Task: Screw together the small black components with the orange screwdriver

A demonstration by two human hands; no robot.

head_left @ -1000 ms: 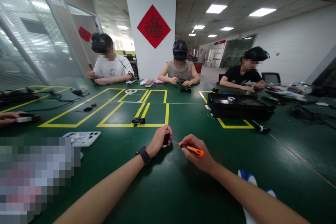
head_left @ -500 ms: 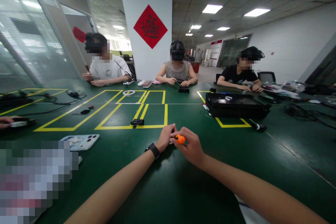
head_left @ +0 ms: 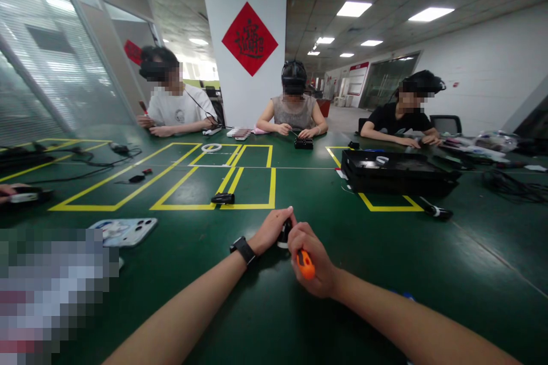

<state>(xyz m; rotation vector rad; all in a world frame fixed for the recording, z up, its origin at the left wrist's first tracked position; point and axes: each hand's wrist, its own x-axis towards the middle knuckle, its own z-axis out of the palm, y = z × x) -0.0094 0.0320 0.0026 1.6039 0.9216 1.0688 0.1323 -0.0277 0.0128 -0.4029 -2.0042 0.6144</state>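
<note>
My right hand (head_left: 314,259) is closed around the orange-and-black handle of a screwdriver (head_left: 305,264). Its handle end tilts toward me, while my fingers hide the shaft and tip. On the left, my left hand (head_left: 272,231) wears a black wristband and grips a small black rounded piece with a white rim (head_left: 283,235). That piece is low over the green table, partly covered by my fingers. Both hands meet at their fingertips, the right one just beside the black piece.
Yellow tape (head_left: 244,206) marks boxes on the table (head_left: 240,319). A black cylindrical part (head_left: 223,198) lies ahead, a phone (head_left: 124,231) to the left. Rightward are a black tray (head_left: 398,174) and a black-and-white part (head_left: 437,211). Several people sit around the table.
My right hand has shifted down and toward me, and the screwdriver handle has tilted downward. More of the black piece in my left hand now shows. The view has shifted slightly.
</note>
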